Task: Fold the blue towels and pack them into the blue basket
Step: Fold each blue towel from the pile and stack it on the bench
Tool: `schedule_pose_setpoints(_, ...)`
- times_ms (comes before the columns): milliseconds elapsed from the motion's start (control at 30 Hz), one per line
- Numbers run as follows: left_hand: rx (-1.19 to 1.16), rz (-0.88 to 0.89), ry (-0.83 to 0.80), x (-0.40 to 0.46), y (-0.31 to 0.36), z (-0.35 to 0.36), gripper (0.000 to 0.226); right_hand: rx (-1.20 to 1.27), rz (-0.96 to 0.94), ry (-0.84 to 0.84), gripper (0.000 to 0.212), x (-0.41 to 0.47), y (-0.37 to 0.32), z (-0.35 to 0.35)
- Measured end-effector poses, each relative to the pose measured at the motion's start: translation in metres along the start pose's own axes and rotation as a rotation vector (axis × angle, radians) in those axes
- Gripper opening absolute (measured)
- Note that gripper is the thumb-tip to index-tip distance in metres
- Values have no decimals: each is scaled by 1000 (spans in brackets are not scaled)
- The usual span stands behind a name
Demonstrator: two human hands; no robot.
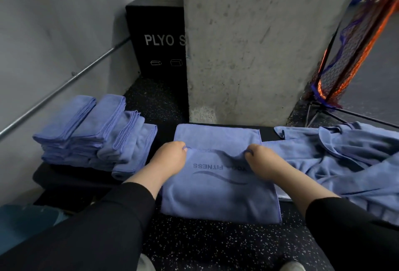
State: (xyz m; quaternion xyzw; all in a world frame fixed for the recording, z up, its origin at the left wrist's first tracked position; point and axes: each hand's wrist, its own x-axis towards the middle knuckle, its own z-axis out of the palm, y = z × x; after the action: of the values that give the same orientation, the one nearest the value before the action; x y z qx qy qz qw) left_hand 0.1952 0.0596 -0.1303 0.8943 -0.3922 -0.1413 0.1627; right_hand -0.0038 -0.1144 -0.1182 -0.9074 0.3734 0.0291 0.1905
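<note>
Blue microfibre, logo up: your left hand [171, 155] and right hand [260, 158] each pinch the folded edge of the towel [218, 201] lying on the black counter [71, 179], between the folded stack [95, 132] and the loose heap [345, 162].

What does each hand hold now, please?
Left hand: pinches the folded edge of the towel.
Right hand: pinches the same edge, further right.

- We identify a gym: a black foam box [156, 33] printed "PLYO".
- Black speckled rubber flooring [216, 244].
- A blue microfibre towel [218, 197] printed "FITNESS".
</note>
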Motion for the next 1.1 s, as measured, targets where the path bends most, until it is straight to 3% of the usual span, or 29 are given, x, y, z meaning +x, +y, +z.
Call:
schedule_pose_setpoints(267, -38, 36, -22, -43, -9, -10, 32, 70, -14, -9, 21, -36, 2, -4)
schedule_pose_setpoints(433, -378, -1, 182, -35, -2, -30, 32, 566, 113, 264, 27, -32, 2, -34)
schedule_pose_setpoints(500, -484, -53, 304, -22, 1, -39, 35, 638, 126, 380, 26, -25, 1, -47)
schedule_pose_setpoints(633, -417, -79, 351, 6, 2, -37, 37, 481, 71, 394, 24, 3, 5, -40)
schedule_pose_setpoints(833, -95, 4, 145, 32, -16, -3, 28, 87, -7, 211, 17, 37, 24, -4)
schedule_pose_setpoints(1100, 62, -100, 180, 65, -20, -2, 30, -18, 33, 297, 22, 72, 34, -2)
